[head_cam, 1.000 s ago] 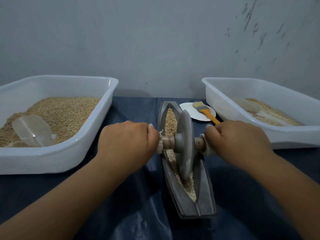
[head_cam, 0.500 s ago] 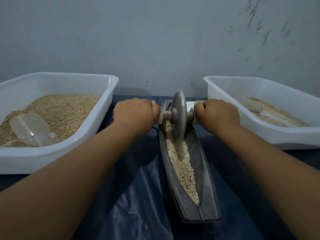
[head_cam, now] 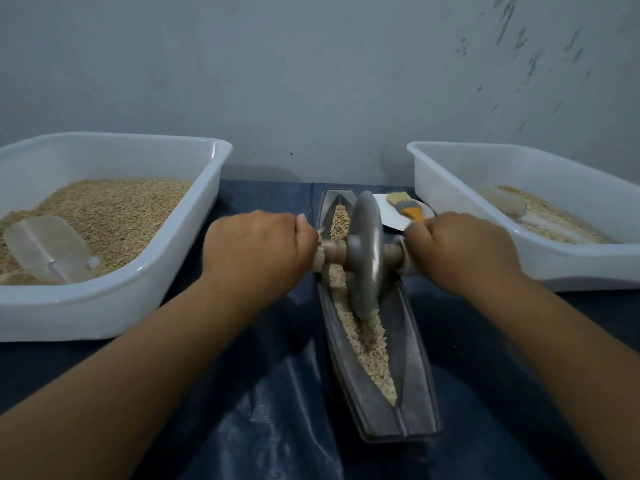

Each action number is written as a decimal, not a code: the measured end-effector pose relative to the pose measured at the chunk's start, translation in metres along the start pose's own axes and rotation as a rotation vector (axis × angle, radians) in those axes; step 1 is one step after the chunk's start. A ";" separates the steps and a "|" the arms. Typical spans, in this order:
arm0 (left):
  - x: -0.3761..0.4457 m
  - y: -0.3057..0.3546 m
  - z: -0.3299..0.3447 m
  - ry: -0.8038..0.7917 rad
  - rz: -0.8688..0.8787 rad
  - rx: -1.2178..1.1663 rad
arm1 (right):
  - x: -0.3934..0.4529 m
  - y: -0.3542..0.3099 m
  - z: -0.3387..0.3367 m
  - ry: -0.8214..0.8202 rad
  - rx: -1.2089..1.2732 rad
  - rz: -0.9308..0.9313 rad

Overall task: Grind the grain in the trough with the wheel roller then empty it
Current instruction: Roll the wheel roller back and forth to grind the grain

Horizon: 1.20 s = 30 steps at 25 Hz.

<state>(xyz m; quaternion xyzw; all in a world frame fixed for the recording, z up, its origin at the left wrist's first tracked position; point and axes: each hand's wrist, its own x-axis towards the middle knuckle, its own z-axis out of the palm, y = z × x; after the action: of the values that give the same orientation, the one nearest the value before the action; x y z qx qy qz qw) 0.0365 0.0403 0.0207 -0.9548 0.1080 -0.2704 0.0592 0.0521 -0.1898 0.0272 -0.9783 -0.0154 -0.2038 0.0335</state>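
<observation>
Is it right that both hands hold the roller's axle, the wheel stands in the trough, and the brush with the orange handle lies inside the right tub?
Not quite. The head view shows the brush on a small white plate beside the right tub, not inside it. The rest holds: the left hand and right hand hold the axle, and the wheel stands in the trough.

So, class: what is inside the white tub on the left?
The left tub holds a bed of tan grain with a clear plastic scoop lying on top near the front. The tub's floor cannot be seen; the grain covers it.
</observation>
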 end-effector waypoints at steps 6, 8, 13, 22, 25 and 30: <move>0.060 -0.007 0.031 -0.043 -0.099 -0.072 | 0.054 -0.013 0.026 0.218 0.095 0.041; 0.058 -0.010 0.034 -0.053 -0.101 -0.060 | 0.050 -0.009 0.028 0.188 0.108 0.046; 0.011 -0.004 0.009 -0.121 -0.115 -0.146 | 0.003 -0.006 -0.004 0.019 0.022 -0.008; -0.025 0.003 -0.027 -0.087 -0.091 -0.034 | -0.030 0.004 -0.029 -0.173 0.025 -0.017; 0.010 0.001 -0.004 -0.031 -0.083 0.045 | 0.001 -0.001 0.004 -0.015 0.120 0.077; 0.060 -0.007 0.016 -0.080 -0.023 0.031 | 0.048 -0.001 0.027 0.009 0.169 0.154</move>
<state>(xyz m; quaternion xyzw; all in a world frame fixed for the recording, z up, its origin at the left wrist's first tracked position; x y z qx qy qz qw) 0.0961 0.0334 0.0383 -0.9650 0.0905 -0.2343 0.0750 0.1072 -0.1860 0.0217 -0.9694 0.0429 -0.2028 0.1314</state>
